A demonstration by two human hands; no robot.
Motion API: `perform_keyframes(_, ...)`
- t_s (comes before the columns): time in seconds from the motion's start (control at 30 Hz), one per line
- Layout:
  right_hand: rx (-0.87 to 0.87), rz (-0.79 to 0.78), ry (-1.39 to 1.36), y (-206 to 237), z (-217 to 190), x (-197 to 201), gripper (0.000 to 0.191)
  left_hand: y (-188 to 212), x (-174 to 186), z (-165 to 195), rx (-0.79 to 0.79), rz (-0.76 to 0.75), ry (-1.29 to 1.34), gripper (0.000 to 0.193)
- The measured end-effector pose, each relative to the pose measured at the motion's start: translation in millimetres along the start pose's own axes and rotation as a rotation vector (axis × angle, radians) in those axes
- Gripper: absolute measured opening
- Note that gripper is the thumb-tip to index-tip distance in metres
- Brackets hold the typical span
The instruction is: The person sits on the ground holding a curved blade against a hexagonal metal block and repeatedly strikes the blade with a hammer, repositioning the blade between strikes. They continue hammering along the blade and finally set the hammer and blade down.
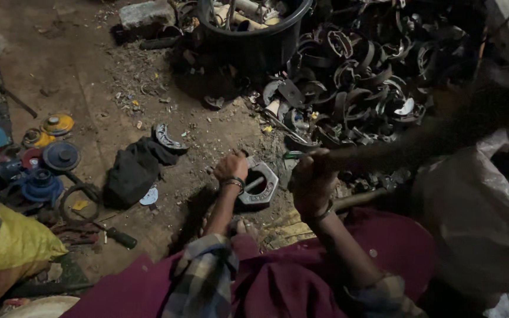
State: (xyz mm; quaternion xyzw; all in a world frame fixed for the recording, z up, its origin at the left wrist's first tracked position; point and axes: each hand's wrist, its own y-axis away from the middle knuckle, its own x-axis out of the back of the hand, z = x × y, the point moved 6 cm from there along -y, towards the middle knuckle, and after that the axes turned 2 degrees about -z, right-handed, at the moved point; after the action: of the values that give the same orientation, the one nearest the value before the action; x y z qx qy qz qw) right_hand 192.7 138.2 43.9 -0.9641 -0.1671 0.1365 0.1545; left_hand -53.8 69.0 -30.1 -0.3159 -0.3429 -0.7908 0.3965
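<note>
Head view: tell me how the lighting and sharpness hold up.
Head view: dim overall, with the light falling on the dirt floor; the pile of curved metal parts sinks into shadow; the long handle in the right hand is motion-blurred; the left hand and the hexagonal metal block stay fairly sharp.

bucket (254, 41) behind scrap pile (366, 76), cloth (131, 174) left

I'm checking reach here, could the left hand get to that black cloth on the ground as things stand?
Probably yes. The left hand rests by the hexagonal metal block, and only bare, littered ground lies between it and the black cloth.
</note>
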Motion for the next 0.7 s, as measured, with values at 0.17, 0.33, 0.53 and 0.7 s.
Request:
perform_keyframes(0.17,-0.071,-0.574,1.099,13.3,19.1,-26.8,0.024,-6.7,-8.6,7.1,-0.002,-0.046,-0.018,0.057)
perform_keyframes(0.33,-0.153,-0.573,1.061,12.8,14.4,-21.1,0.032,-10.7,-3.6,9.5,-0.054,-0.015,0.058,0.056)
perform_keyframes(0.53,0.03,-0.074,0.299,3.0,-18.5,-4.2,0.029,-1.7,-1.1,-1.8,0.05,-0.058,0.045,0.06)
perform_keyframes(0.7,0.219,-0.253,0.769,14.3,-24.2,-26.3,0.03,-6.0,-7.0,-3.0,0.044,-0.056,0.035,0.061)
